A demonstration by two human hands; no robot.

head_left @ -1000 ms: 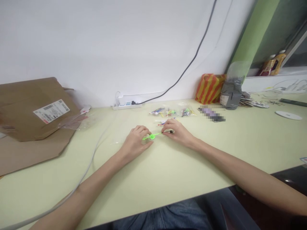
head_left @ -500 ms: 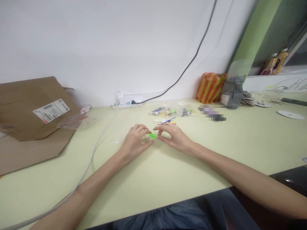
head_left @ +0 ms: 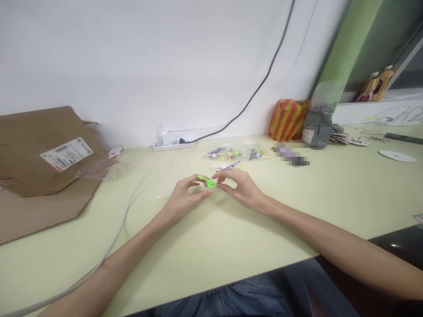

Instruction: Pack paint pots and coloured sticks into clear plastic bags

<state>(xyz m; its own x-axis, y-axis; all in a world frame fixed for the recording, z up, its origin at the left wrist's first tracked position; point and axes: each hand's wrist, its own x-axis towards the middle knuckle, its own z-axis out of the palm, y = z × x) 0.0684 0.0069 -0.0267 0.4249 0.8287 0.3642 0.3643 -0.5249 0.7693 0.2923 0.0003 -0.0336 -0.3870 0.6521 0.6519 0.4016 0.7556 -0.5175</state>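
A small bright green plastic piece (head_left: 210, 183) with a thin arm is held between my hands above the pale green table (head_left: 211, 259). My left hand (head_left: 187, 193) grips it from the left with thumb and fingers. From the right, my right hand (head_left: 239, 187) pinches its edge between thumb and forefinger. Just behind my right hand lie loose thin plastic parts, among them a blue piece (head_left: 234, 164). Further back are small clear bags of coloured parts (head_left: 235, 153).
A brown paper package (head_left: 42, 149) fills the left side, near a grey cable (head_left: 124, 215). A power strip (head_left: 173, 143) stands by the wall. At the back right are a striped bag (head_left: 289, 119), a grey pouch (head_left: 317, 127) and a white disc (head_left: 397, 156).
The green piece has turned, its thin arm now pointing up and left. My left fingers have shifted around it. My right hand has barely moved.
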